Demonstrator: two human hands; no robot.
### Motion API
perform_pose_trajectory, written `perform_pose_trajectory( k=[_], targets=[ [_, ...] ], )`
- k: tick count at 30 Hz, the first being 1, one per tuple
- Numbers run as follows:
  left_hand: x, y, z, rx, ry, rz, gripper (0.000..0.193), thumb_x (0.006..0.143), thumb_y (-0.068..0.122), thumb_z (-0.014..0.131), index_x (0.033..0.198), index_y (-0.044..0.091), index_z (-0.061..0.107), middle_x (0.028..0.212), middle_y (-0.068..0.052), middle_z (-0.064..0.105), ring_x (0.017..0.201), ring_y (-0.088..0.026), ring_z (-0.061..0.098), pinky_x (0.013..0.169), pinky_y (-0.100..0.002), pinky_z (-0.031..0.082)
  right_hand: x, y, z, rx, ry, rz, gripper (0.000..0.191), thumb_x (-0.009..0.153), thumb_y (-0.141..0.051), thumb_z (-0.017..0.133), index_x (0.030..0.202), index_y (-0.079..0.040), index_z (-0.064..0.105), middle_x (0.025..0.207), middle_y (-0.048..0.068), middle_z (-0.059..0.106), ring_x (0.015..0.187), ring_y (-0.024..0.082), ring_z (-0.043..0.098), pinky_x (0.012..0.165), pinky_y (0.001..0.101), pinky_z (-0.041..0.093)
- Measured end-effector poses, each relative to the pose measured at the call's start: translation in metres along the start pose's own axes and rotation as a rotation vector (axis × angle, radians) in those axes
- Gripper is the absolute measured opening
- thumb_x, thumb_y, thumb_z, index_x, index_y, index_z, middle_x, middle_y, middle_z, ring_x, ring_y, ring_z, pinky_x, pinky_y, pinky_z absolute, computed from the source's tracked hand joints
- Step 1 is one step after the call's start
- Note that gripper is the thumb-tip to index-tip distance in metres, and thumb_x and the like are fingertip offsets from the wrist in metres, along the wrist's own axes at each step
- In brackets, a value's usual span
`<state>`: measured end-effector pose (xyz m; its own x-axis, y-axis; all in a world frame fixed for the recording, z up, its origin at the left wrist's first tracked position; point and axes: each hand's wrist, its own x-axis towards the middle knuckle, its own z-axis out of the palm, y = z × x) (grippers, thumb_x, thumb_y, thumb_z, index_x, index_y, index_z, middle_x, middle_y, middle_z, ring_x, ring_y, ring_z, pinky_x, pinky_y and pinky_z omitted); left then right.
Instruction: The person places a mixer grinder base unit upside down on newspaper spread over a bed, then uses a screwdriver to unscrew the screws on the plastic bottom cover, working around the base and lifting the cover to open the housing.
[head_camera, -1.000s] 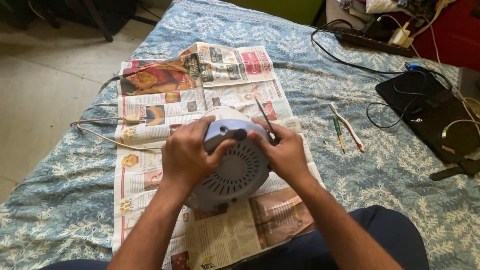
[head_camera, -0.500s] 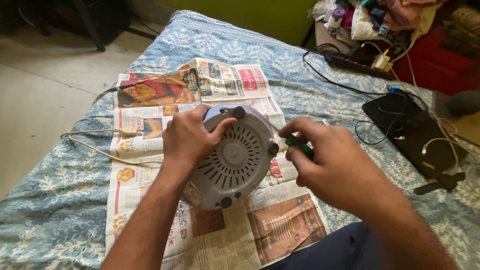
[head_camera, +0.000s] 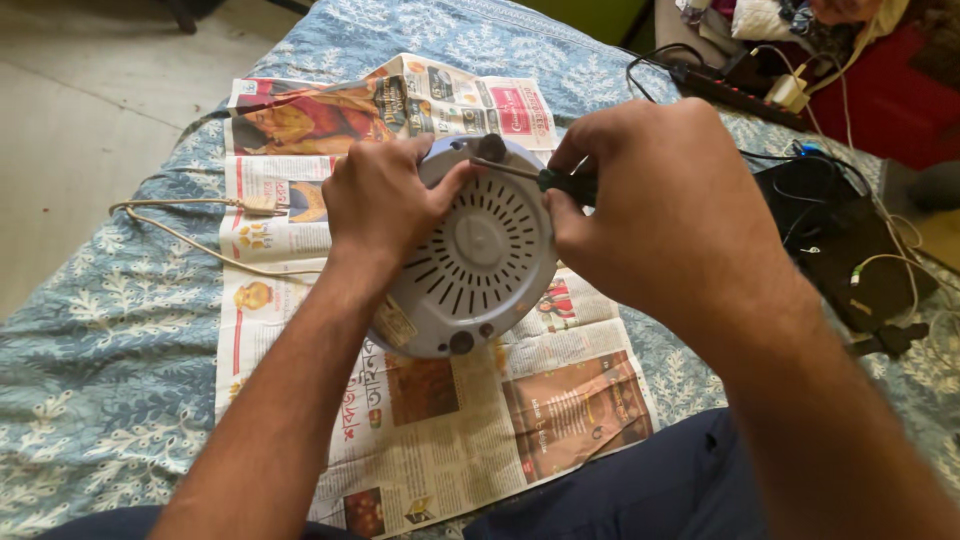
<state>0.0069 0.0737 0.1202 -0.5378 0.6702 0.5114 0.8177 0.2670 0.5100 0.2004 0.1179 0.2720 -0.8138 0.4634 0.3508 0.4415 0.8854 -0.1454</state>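
We steady a round, grey plastic appliance base (head_camera: 478, 255), slotted with radiating vents, tilted on its edge over spread newspaper (head_camera: 440, 420) on a floral blue bedspread (head_camera: 90, 400). Our left hand (head_camera: 385, 200) grips its upper rim; our right hand (head_camera: 650, 210) is closed around a dark-handled screwdriver (head_camera: 540, 178) whose thin metal shaft reaches the rim's top.

head cam — looks steeply down | close, seemingly over bed (head_camera: 120, 360)

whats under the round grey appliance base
Spread newspaper lies under the round grey appliance base, over a blue patterned bedspread. The base and the left hand hide the paper directly beneath.
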Motion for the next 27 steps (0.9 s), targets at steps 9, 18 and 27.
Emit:
perform_pose_trajectory(
  k=[9,18,27],
  targets=[
    [-0.001,-0.005,0.000,-0.054,0.028,0.003,0.053,0.078,0.062,0.081,0.093,0.012,0.081,0.074,-0.013,0.075,0.065,-0.031,0.074,0.060,-0.045,0.059,-0.008,-0.007,0.005,-0.108,-0.118,0.284,0.019,0.080,-0.029,0.074,0.091,-0.014,0.078,0.071,0.009,0.077,0.062,0.029,0.074,0.062,0.0437,0.058],
    [-0.005,-0.001,0.001,-0.038,-0.005,-0.071,0.051,0.076,0.062,0.079,0.094,0.014,0.081,0.073,-0.015,0.075,0.070,-0.033,0.075,0.061,-0.046,0.059,-0.021,-0.018,0.016,-0.159,-0.254,0.529,0.026,0.086,-0.035,0.070,0.106,-0.018,0.074,0.074,0.008,0.076,0.071,0.031,0.074,0.069,0.0453,0.058],
    [-0.007,-0.003,0.001,0.005,0.002,0.002,0.057,0.079,0.067,0.078,0.094,0.012,0.081,0.072,-0.016,0.074,0.066,-0.033,0.074,0.057,-0.045,0.058,-0.022,-0.007,0.007,-0.035,-0.085,0.492,0.022,0.085,-0.030,0.074,0.096,-0.011,0.078,0.067,0.011,0.073,0.060,0.028,0.073,0.063,0.0399,0.058]
  ],
)
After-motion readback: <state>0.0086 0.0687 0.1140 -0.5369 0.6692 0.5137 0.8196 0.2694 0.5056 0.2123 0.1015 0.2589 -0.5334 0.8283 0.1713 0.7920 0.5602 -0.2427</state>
